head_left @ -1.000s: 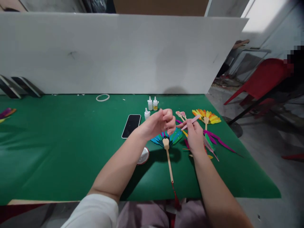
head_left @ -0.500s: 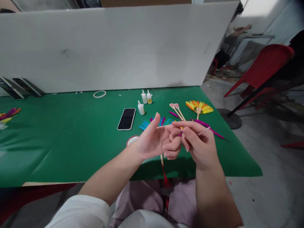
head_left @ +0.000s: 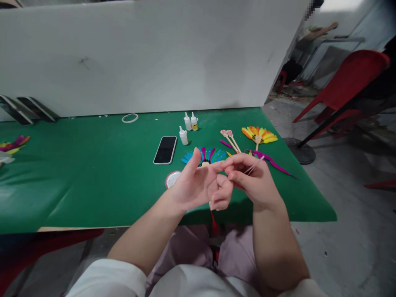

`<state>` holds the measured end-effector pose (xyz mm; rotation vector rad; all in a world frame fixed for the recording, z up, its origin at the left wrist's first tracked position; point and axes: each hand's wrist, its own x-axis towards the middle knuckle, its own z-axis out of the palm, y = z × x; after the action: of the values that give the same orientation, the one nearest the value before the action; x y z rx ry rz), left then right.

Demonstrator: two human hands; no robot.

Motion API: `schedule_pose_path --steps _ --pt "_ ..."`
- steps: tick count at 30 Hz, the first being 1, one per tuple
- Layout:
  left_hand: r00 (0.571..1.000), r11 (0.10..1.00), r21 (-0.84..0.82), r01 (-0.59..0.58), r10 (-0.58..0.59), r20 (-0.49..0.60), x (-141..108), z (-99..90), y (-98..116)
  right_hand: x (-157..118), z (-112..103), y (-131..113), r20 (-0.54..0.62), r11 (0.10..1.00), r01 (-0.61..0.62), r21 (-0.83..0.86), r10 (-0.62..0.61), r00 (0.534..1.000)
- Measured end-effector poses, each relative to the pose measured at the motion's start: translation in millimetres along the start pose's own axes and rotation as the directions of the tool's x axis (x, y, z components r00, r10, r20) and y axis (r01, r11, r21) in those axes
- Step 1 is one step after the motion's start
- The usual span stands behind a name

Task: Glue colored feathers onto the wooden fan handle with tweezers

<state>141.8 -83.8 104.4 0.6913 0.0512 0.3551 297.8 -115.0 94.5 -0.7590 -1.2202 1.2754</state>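
Note:
My left hand [head_left: 204, 184] is palm up, thumb raised and index finger stretched out, with the other fingers loosely curled and nothing seen in it. At its index fingertip, my right hand [head_left: 252, 175] is closed in a pinch, touching it. A thin pale stick [head_left: 255, 165], possibly doubled, pokes out from between the right fingers; its kind cannot be made out. Beneath the hands lies a blue and purple fan [head_left: 216, 155], partly hidden, with a red tassel [head_left: 214, 222] hanging over the table edge. A round red-rimmed white lid or tin [head_left: 172, 178] is half covered by my left hand.
On the green table [head_left: 102, 173] are a phone [head_left: 165, 150], small white glue bottles [head_left: 183, 136], pink-tipped sticks [head_left: 231, 140], a yellow-orange fan [head_left: 259, 136], purple feathers [head_left: 276, 166] and a white ring [head_left: 130, 118]. A white board [head_left: 139, 57] stands behind; a red chair [head_left: 355, 82] is right.
Both hands have shifted slightly left, uncovering more of the blue and purple fan. The right fingers stay at the left index fingertip. The camera view has moved a little.

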Motion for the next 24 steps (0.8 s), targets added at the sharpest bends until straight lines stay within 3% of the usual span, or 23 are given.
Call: schedule_pose_path --steps 8,14,18,21,24 --pt "1.0 0.999 -0.03 -0.016 0.017 0.024 -1 1.8 -4 -6 1 -2 -0.011 0.998 0.046 -0.031 -0.047 0.999" --pt "0.996 0.995 0.062 -0.083 0.082 0.024 -1 2.3 -8 -11 10 -4 -0.165 0.923 0.211 -0.321 -0.274 0.948" --pt "0.989 0.964 0.218 -0.15 0.149 0.022 -4 1.2 -17 -15 15 -4 -0.205 0.863 0.226 -0.452 -0.348 0.915" --pt "0.983 0.937 0.309 -0.164 0.183 -0.033 -6 -0.7 -21 -13 14 0 -0.268 0.91 0.164 -0.38 -0.279 0.922" --pt "0.984 0.965 0.205 -0.166 0.176 -0.031 -7 -1.9 -21 -10 7 4 -0.193 0.978 0.095 -0.187 -0.131 0.972"
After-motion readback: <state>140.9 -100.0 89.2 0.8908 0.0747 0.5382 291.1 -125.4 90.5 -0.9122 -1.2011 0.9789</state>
